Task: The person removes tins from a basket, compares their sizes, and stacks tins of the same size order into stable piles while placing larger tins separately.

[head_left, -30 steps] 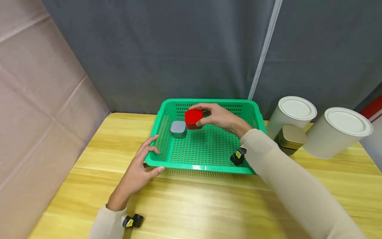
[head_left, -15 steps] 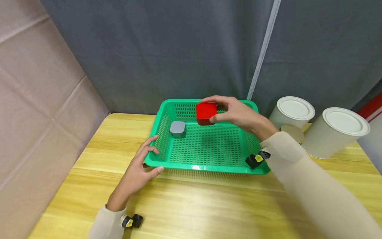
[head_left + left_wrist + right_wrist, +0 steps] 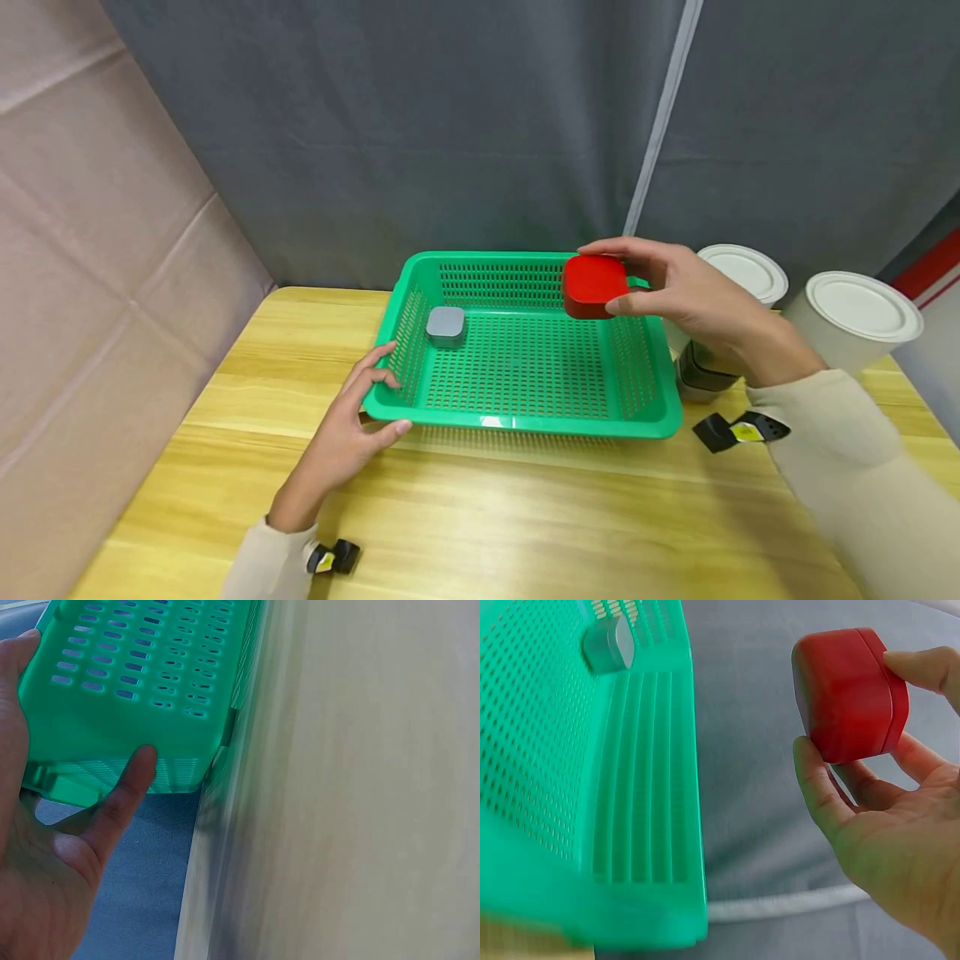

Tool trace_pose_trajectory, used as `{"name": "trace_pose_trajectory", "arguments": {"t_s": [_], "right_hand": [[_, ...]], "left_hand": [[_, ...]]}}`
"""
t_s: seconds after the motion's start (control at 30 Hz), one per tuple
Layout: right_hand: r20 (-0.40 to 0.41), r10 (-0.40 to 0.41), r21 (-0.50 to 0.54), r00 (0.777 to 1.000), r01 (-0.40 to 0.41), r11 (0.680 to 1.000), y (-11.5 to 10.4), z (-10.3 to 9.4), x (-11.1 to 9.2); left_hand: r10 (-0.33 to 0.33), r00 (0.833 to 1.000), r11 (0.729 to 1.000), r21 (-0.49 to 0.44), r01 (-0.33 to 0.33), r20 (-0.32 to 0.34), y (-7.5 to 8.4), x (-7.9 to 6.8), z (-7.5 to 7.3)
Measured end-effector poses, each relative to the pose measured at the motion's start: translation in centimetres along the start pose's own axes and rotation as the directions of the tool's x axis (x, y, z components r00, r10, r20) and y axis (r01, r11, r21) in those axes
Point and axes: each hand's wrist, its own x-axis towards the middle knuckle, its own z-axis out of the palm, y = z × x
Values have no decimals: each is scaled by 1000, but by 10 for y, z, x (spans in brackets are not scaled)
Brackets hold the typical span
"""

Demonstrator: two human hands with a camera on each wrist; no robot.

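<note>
In the head view, my right hand (image 3: 701, 296) holds a small red box (image 3: 595, 283) with rounded corners above the right part of the green plastic basket (image 3: 525, 425). Thumb and fingers grip the box from opposite sides, and the right wrist view shows a seam near one end of it. My left hand (image 3: 339, 442) grips the basket's near left corner, fingers over the rim; in the left wrist view one fingertip presses its outer wall. A small grey box (image 3: 446, 325) sits inside the basket towards the left.
Two white lidded canisters (image 3: 862, 308) stand on the wooden table (image 3: 480, 517) to the right. A dark olive tin (image 3: 705, 371), partly hidden by my right hand, is beside the basket. A grey curtain (image 3: 450, 125) hangs behind; a beige padded panel (image 3: 112, 250) is left.
My right hand has carried the red box from beside the grey box, up and rightward across the basket. The left hand and basket have stayed in place.
</note>
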Motion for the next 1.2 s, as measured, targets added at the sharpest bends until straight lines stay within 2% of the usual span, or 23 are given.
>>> {"name": "trace_pose_trajectory", "arguments": {"t_s": [0.23, 0.6, 0.97, 1.2], "right_hand": [[-84, 41, -145, 996, -52, 988, 22, -28, -33], [-181, 57, -119, 982, -80, 990, 66, -59, -69], [-231, 81, -163, 970, -121, 979, 85, -74, -90], [-235, 134, -139, 963, -170, 976, 96, -80, -96]], "left_hand": [[1, 1000, 1000, -3, -1, -2, -1, 0, 0], [-7, 1000, 1000, -5, 7, -1, 1, -1, 1], [0, 1000, 1000, 23, 0, -11, 0, 0, 1], [-9, 1000, 999, 33, 9, -11, 1, 0, 1]]}}
